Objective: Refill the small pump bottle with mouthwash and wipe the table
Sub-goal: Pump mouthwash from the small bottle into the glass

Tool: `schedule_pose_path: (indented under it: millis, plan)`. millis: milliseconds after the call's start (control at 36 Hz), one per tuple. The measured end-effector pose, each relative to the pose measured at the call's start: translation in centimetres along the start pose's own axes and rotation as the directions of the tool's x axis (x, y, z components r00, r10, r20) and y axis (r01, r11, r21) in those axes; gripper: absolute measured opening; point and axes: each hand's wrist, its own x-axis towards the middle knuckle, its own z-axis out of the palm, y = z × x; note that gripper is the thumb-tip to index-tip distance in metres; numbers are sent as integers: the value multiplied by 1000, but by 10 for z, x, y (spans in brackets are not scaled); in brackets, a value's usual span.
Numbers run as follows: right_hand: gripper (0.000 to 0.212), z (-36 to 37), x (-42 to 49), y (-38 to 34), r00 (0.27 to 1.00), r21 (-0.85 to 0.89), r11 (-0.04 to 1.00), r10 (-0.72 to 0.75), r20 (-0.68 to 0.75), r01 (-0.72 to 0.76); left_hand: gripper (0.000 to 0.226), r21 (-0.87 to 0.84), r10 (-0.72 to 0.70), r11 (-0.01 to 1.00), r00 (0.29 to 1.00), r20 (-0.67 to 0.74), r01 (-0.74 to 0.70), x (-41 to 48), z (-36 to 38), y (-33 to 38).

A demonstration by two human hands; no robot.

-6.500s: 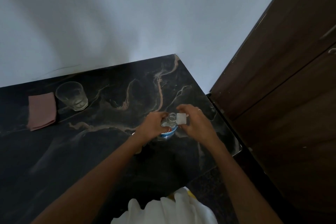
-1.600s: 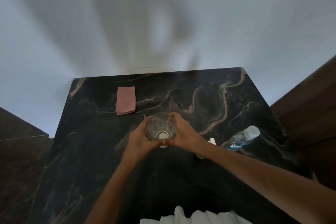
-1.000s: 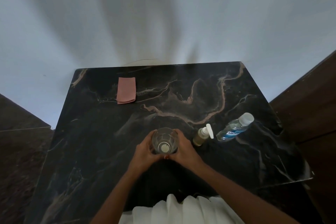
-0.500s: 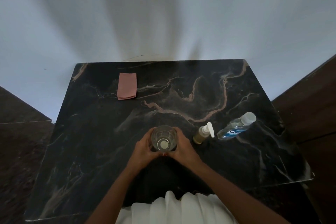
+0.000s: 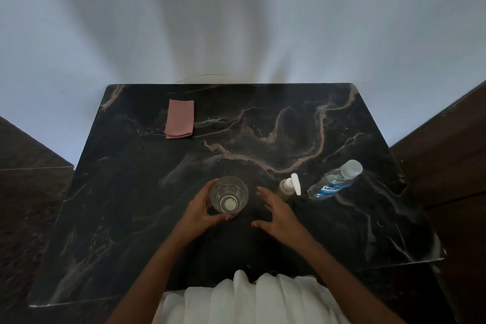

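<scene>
A clear drinking glass (image 5: 229, 195) stands upright on the black marble table (image 5: 131, 231), near the front middle. My left hand (image 5: 200, 212) grips it from the left, fingers curled round its side. My right hand (image 5: 276, 214) hovers just right of the glass with fingers spread, apart from it. A small pump bottle (image 5: 288, 187) with a white pump head stands right of my right hand. A clear mouthwash bottle (image 5: 334, 183) with a blue label and white cap lies on its side further right. A folded pink cloth (image 5: 180, 119) lies at the back left.
A pale wall rises behind the table. Dark wooden cabinet panels (image 5: 447, 160) stand close to the table's right edge. Dark floor shows to the left. My white garment (image 5: 252, 300) touches the front edge.
Both hands carried the glass toward the front of the table and set it down. Since half a second ago my right hand has let go of the glass and moved right.
</scene>
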Motion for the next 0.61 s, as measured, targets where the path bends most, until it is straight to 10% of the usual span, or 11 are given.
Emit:
schedule_pose_path:
  millis: [278,611]
  plan:
    - [41,-57,-21,27,994,-55,992,111,-4,-111,84,8,-94,996,995,13,94,-1,1,5]
    - [82,-72,12,41,997,39,999,-16,-71,18,89,-31,-159,987,987,10,159,-2,-1,3]
